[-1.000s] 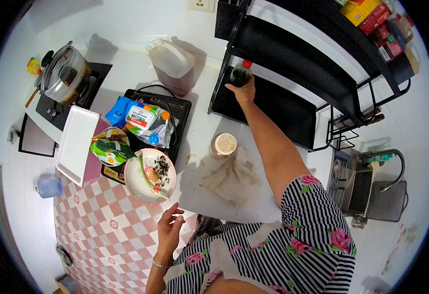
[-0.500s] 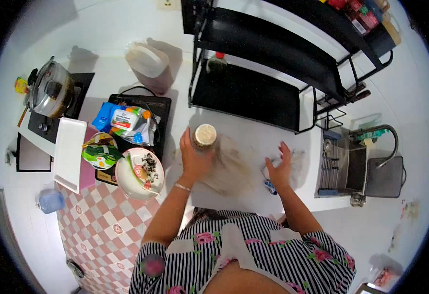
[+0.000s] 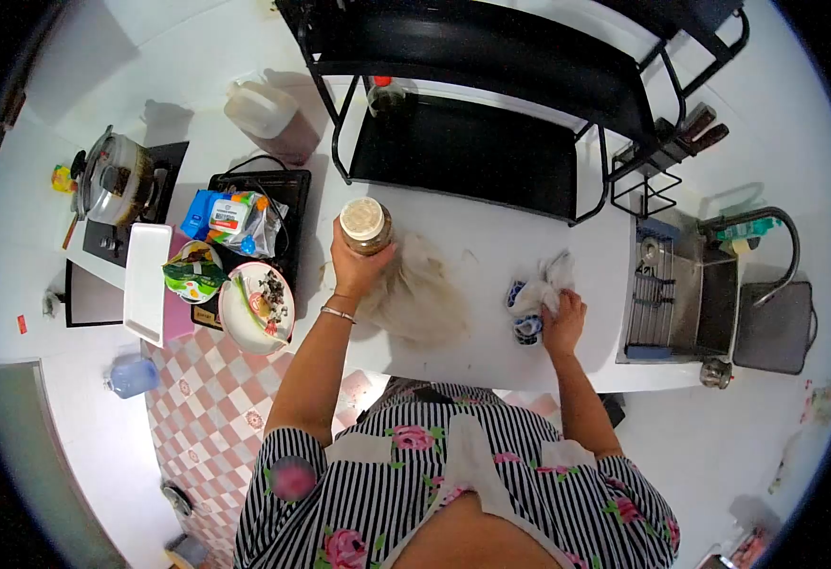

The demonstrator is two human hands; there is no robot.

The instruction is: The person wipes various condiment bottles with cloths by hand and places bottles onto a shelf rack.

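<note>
My left hand (image 3: pixel 357 270) is wrapped round a jar (image 3: pixel 366 226) with a pale lid, held over the white counter. Beside it a thin brownish cloth (image 3: pixel 414 299) lies spread out. Toward the right of the counter, my right hand (image 3: pixel 563 321) has its fingers closed on a crumpled white cloth (image 3: pixel 541 292) with blue-patterned parts. A bottle with a red cap (image 3: pixel 386 98) stands at the left end of the black rack's lower shelf.
The black rack (image 3: pixel 472 156) stands behind the counter, with a sink (image 3: pixel 710 308) to its right. At left are a plate with scraps (image 3: pixel 235 318), a pink-and-white bin (image 3: pixel 150 284), food packets (image 3: pixel 235 223), a large jug (image 3: pixel 273 119) and a glass pot (image 3: pixel 117 180).
My right hand has left the red-capped bottle on the shelf and come down to the white cloth, taking hold of it. My left hand has moved to the jar and gripped it.
</note>
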